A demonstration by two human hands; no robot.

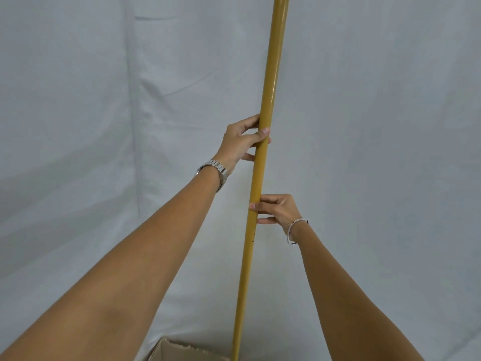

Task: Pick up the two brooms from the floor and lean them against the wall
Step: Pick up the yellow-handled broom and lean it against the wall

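I see a white cloth-draped wall (pixel 78 100) filling nearly the whole view, creased and folded, with wide bare stretches to either side of my arms and nothing crowding the pole on left or right. The one broom in view shows only as its handle (pixel 263 152), a glossy mustard-yellow pole standing close to upright with a slight tilt, its top leaning to the right as it runs out past the upper edge and its lower end dropping out of sight at the bottom edge; the head of the broom is not visible, and I cannot tell whether the pole touches the cloth behind it. Some small dark marks sit on the pole below my lower grip. My left hand (pixel 239 142) grasps the handle higher up, fingers curled around it and thumb across the front, a metal watch (pixel 214 170) on that wrist. My right hand (pixel 278 208) grips the same handle lower down with fingertips and thumb pinched on it, a thin bracelet (pixel 295 227) at the wrist. At the bottom edge, just left of the pole, is the open top of a cardboard box (pixel 182 351); what it holds is not visible.
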